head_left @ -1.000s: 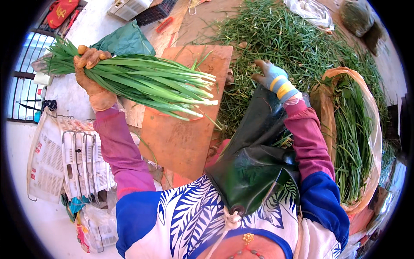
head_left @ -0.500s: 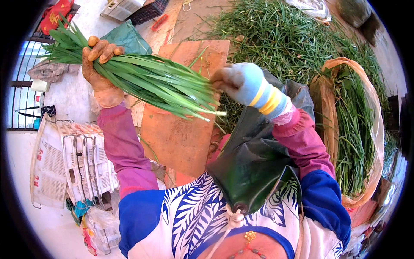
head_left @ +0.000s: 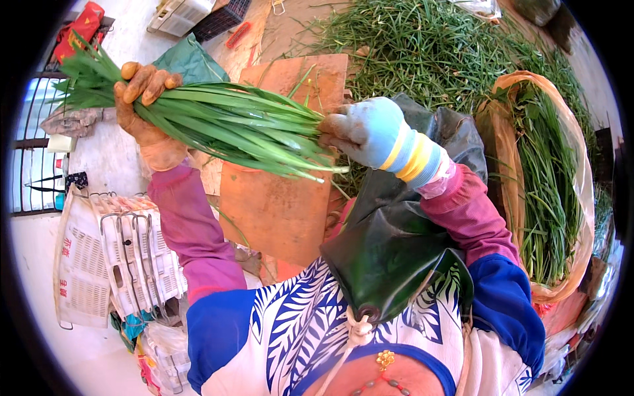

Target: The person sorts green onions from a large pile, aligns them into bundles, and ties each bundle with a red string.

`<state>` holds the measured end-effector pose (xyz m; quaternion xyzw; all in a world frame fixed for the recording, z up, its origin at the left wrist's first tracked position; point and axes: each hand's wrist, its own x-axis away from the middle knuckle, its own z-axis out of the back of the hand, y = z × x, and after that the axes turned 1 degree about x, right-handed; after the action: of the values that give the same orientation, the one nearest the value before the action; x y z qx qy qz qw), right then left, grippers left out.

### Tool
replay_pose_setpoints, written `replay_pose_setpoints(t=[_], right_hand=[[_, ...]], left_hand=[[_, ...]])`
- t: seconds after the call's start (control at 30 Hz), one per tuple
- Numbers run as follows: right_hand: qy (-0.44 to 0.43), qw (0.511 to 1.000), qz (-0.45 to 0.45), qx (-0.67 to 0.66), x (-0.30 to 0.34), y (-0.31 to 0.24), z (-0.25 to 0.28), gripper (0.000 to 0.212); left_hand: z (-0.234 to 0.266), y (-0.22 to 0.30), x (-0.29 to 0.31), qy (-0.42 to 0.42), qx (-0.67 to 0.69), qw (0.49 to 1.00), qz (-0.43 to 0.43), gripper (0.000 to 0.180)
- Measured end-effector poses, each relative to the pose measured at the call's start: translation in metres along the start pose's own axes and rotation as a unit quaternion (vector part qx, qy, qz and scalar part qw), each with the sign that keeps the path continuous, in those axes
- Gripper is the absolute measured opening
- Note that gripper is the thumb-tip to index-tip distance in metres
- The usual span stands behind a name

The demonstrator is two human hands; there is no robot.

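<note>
A thick bunch of garlic chives [head_left: 241, 122] lies across the view in the air, leaf tips at the left and pale stem ends at the right. Wrapped round its leafy part is my left hand [head_left: 146, 119], in a stained, brownish glove. At the stem ends my right hand [head_left: 366, 132] pinches some stems between closed fingers. Its glove is light blue with yellow bands and has dirty fingertips. Whether those fingers hold whole stems or loose bits cannot be made out. Beneath the bunch is a reddish-brown board [head_left: 277, 218].
A large heap of loose green leaves [head_left: 422, 53] covers the floor at the far right. Beside my right arm stands an open plastic bag [head_left: 561, 284] full of chives. White plastic baskets [head_left: 132, 264] are stacked at the left. A dark green apron [head_left: 396, 244] covers my lap.
My right fingers have closed in on the stem ends, where they were blurred by motion. My left hand and the bunch have shifted slightly left in the view.
</note>
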<state>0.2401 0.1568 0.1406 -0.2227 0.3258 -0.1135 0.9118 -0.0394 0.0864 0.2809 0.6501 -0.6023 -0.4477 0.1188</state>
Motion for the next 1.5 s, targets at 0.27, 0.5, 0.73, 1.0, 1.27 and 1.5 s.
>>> replay_pose_setpoints(t=[0.27, 0.5, 0.73, 1.0, 1.27, 1.5], right_hand=[[-0.221, 0.856, -0.35, 0.31, 0.018, 0.091, 0.018, 0.037], [0.055, 0.942, 0.127, -0.306, -0.081, 0.011, 0.021, 0.073], [-0.275, 0.759, 0.085, -0.584, -0.079, 0.014, -0.019, 0.096], [-0.129, 0.914, -0.135, -0.362, 0.011, 0.056, 0.003, 0.025], [-0.004, 0.878, -0.204, -0.433, 0.009, 0.083, 0.003, 0.072], [0.129, 0.849, -0.244, -0.45, 0.001, 0.06, -0.017, 0.023]], left_hand=[[-0.034, 0.031, 0.021, -0.001, -0.001, 1.0, -0.03, 0.013], [-0.029, 0.024, 0.0, -0.09, 0.084, 0.992, -0.003, 0.004], [-0.019, 0.048, -0.018, -0.229, 0.103, 0.968, -0.02, 0.016], [0.028, 0.101, 0.03, 0.101, -0.08, 0.971, -0.203, 0.005], [0.039, 0.055, 0.024, 0.276, -0.294, 0.884, -0.234, 0.021], [0.048, 0.009, 0.023, 0.374, -0.244, 0.863, -0.236, 0.021]])
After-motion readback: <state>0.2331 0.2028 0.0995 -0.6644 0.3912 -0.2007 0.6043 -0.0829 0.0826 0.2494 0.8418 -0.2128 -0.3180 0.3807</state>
